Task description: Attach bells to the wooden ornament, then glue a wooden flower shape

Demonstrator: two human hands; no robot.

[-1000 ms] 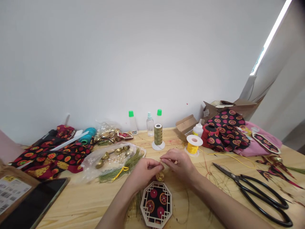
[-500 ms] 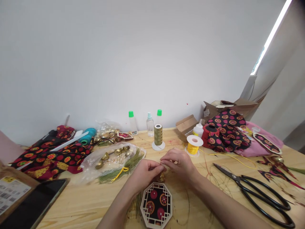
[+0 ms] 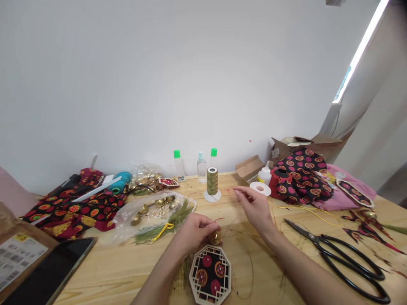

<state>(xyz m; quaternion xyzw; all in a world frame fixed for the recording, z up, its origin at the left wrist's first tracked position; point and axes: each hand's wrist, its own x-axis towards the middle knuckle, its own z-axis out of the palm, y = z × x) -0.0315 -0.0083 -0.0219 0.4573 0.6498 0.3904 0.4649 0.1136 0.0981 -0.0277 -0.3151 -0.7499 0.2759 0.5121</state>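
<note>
My left hand (image 3: 199, 229) is closed in a pinch at the top of a small gold bell (image 3: 215, 238), with the short end of a red cord (image 3: 219, 219) poking out past the fingertips. Just below lies an octagonal pendant (image 3: 210, 274), a pale wooden lattice frame around black fabric with red and orange round motifs. My right hand (image 3: 256, 208) is up and to the right of it, thumb and fingers pressed together. Whatever they may pinch is too small to make out. That hand partly covers the yellow thread spool (image 3: 260, 189).
Large black scissors (image 3: 333, 250) lie at the right. An olive thread cone (image 3: 212, 181) stands at the centre back near capped bottles (image 3: 178, 166). To the left are a plastic bag (image 3: 149, 212) with gold bells, green tassels (image 3: 179, 218), patterned fabric (image 3: 76, 207) and a phone (image 3: 57, 271).
My right hand has moved away from my left, up and to the right, in front of the yellow spool. The gold bell and red cord end now show more clearly; my left hand stays near the pendant.
</note>
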